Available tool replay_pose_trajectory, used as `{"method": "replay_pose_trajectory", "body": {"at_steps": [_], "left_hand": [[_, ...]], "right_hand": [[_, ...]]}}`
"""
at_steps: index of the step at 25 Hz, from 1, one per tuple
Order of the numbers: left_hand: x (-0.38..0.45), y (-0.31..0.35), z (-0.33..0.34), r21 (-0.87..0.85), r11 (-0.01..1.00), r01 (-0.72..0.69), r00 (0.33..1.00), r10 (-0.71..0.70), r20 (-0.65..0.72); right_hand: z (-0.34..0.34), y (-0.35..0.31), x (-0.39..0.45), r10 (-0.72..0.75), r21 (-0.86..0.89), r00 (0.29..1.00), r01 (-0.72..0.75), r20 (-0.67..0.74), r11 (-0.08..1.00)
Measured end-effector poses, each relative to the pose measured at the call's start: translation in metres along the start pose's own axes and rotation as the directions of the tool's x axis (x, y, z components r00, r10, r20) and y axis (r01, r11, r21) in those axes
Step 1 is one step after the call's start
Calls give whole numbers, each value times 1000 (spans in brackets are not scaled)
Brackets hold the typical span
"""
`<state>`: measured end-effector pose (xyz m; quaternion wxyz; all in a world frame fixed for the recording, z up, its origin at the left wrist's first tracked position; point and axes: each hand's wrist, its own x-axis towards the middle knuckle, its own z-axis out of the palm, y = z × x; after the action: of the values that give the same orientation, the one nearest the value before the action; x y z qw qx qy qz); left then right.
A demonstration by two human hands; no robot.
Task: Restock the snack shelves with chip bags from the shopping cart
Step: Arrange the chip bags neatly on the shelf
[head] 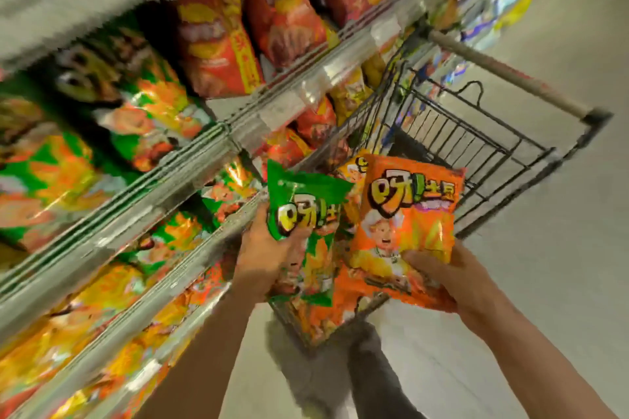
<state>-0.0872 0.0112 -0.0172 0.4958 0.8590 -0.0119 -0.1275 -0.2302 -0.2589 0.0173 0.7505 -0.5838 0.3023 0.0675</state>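
My left hand (pixel 269 255) grips a green chip bag (pixel 308 214) by its middle, just in front of the lower shelf edge (pixel 190 248). My right hand (pixel 452 279) holds an orange chip bag (pixel 405 224) by its lower right corner, thumb on its front. Both bags hover above the near end of the black wire shopping cart (pixel 483 143), side by side. More orange bags (pixel 320 320) lie in the cart beneath them. The whole view is tilted and blurred by motion.
Snack shelves (pixel 218 133) fill the left side, stocked with green and orange bags (pixel 143 102) and red bags (pixel 218 41) higher up. The cart handle (pixel 510 75) points to the far right. Grey floor (pixel 561 248) spreads right of the cart; my legs (pixel 340 367) show below.
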Motion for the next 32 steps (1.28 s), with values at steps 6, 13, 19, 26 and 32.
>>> {"method": "replay_pose_trajectory", "body": {"at_steps": [6, 13, 19, 26, 32], "left_hand": [[-78, 55, -57, -142, 987, -77, 984, 52, -169], [-170, 79, -87, -178, 981, -78, 931, 7, -365], [-241, 89, -83, -242, 966, -86, 888, -36, -458], [-322, 105, -106, -258, 957, -131, 813, -45, -581], [-381, 106, -159, -196, 961, -197, 744, 16, -668]], "right_hand": [[-8, -20, -87, -132, -97, 980, 148, 149, 984], [-8, -41, -112, -127, -159, 921, 197, 368, 967], [-9, -58, -122, -163, -243, 841, 326, 516, 914], [10, -80, -158, -181, -269, 726, 458, 664, 847], [52, -96, -204, -195, -258, 626, 557, 755, 790]]}}
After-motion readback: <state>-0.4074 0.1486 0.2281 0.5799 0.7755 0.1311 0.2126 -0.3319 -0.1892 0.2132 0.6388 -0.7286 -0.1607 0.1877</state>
